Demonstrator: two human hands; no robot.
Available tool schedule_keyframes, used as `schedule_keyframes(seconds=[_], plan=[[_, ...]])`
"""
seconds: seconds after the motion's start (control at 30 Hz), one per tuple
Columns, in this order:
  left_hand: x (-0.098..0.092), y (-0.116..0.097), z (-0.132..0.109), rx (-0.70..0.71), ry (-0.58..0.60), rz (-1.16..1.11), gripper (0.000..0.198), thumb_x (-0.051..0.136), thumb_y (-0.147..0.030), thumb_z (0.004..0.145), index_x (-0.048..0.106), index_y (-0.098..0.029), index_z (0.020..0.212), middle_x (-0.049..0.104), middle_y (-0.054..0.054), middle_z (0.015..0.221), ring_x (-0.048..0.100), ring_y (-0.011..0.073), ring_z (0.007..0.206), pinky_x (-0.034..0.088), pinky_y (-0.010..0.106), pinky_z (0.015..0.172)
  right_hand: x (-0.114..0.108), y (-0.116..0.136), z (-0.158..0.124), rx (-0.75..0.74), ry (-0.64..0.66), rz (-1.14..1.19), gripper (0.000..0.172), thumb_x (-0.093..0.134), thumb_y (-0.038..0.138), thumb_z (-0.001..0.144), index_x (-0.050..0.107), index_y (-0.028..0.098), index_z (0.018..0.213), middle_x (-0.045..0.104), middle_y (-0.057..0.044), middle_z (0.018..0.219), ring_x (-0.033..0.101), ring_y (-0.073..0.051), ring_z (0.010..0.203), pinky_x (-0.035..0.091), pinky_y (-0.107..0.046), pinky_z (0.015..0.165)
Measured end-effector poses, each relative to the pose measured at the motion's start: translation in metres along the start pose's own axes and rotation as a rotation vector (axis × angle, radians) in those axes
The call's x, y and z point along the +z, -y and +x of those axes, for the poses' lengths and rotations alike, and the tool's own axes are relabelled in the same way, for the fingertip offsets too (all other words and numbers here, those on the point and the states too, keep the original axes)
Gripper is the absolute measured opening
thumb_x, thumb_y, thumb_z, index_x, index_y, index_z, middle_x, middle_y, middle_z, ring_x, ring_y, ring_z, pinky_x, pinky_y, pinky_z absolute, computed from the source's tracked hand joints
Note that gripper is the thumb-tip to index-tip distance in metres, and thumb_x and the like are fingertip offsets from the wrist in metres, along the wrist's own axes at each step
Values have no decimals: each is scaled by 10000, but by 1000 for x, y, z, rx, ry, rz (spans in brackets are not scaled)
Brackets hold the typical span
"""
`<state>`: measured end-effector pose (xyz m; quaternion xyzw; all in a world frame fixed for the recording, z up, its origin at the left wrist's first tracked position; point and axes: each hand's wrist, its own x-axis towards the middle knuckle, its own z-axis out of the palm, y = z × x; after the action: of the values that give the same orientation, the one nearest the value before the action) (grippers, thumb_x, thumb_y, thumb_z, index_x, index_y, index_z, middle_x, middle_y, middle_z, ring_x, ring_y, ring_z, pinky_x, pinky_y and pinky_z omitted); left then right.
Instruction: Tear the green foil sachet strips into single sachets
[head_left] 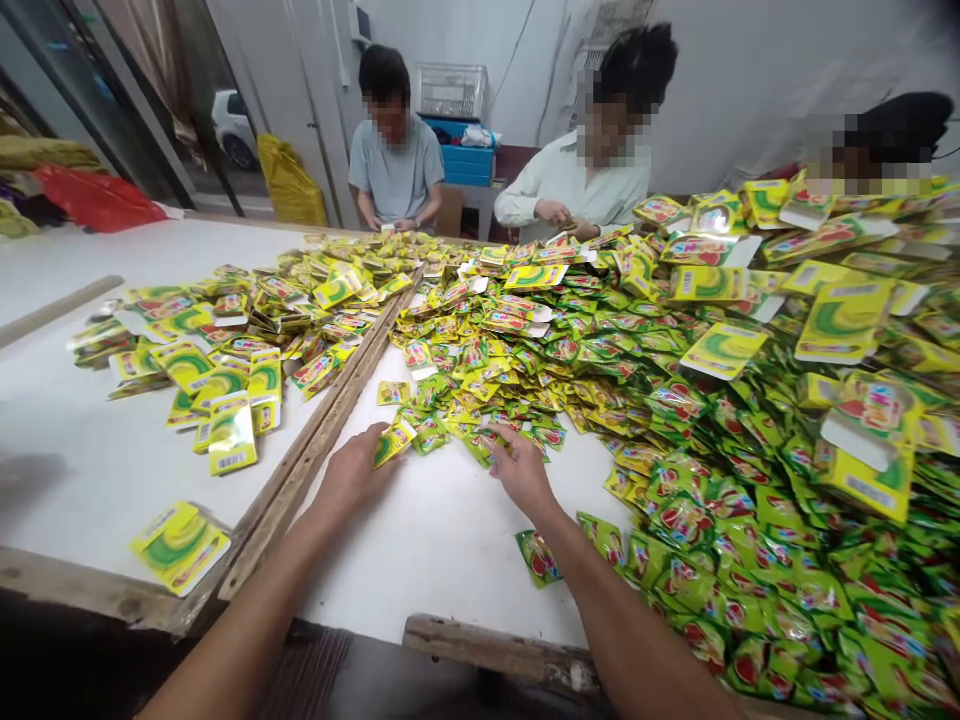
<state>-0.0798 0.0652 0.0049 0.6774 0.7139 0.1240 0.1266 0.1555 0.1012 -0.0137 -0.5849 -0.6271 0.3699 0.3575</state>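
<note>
My left hand [363, 464] is closed on a small yellow-and-green carton [393, 442], held low over the white tabletop. Across from it, my right hand [522, 470] has its thumb and fingers around a green sachet [478, 446] at the near edge of the heap. A smaller yellow sachet [393, 392] lies just beyond the carton. Loose green sachets [537, 556] rest beside my right forearm. The big heap of green and yellow sachets [720, 520] spreads to the right, with flat yellow cartons [724, 350] on top.
A wooden divider strip [330, 425] splits the table. Left of it lie piled yellow cartons [232, 430] and a single carton [181, 546]. Two people [397, 165] [592, 165] work across the table; another person [892, 135] is partly hidden behind the heap. A wooden edge [495, 645] runs nearest me.
</note>
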Motion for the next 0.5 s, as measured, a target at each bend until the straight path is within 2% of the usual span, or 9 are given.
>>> schedule_keyframes(seconds=[0.07, 0.13, 0.23, 0.3, 0.4, 0.5], plan=[[-4, -1, -5, -10, -20, -113, 413, 501, -304, 796, 533, -166, 1184, 675, 91, 1028, 620, 235, 882, 431, 288, 736, 2, -3, -3, -3, -18, 122, 302, 559, 361, 745, 653, 184, 971, 655, -53, 899, 573, -147, 609, 491, -290, 587], [-7, -3, -11, -36, -41, -256, 350, 479, -343, 798, 606, -172, 1077, 693, 48, 887, 617, 208, 777, 417, 258, 664, 6, -3, -4, -2, 5, 202, 317, 618, 376, 691, 634, 187, 946, 643, -52, 936, 565, -141, 632, 493, -290, 597], [-5, -9, -21, -57, -4, -455, 376, 485, -462, 784, 668, -168, 929, 660, 15, 696, 584, 189, 663, 379, 240, 570, 10, 0, -4, 38, 52, 271, 361, 692, 399, 608, 597, 190, 886, 621, -18, 814, 529, -131, 610, 463, -273, 571], [-1, -15, -26, -70, 27, -503, 394, 557, -495, 727, 672, -172, 920, 644, 4, 661, 562, 182, 629, 360, 237, 549, 12, 3, -4, 43, 59, 302, 353, 713, 410, 575, 584, 182, 812, 581, 5, 712, 510, -131, 610, 439, -263, 573], [8, -20, -30, -105, 23, -551, 402, 660, -484, 643, 656, -184, 911, 622, -13, 624, 538, 169, 595, 350, 235, 539, 17, 6, -4, 47, 57, 358, 366, 690, 431, 601, 594, 171, 841, 530, 27, 634, 480, -126, 587, 413, -257, 568], [18, -20, -33, -141, 93, -856, 421, 693, -490, 624, 621, -168, 886, 638, -3, 632, 557, 162, 572, 377, 236, 527, 23, 10, -5, 1, 65, 333, 357, 655, 438, 651, 620, 174, 889, 536, 23, 647, 467, -126, 591, 404, -256, 579]])
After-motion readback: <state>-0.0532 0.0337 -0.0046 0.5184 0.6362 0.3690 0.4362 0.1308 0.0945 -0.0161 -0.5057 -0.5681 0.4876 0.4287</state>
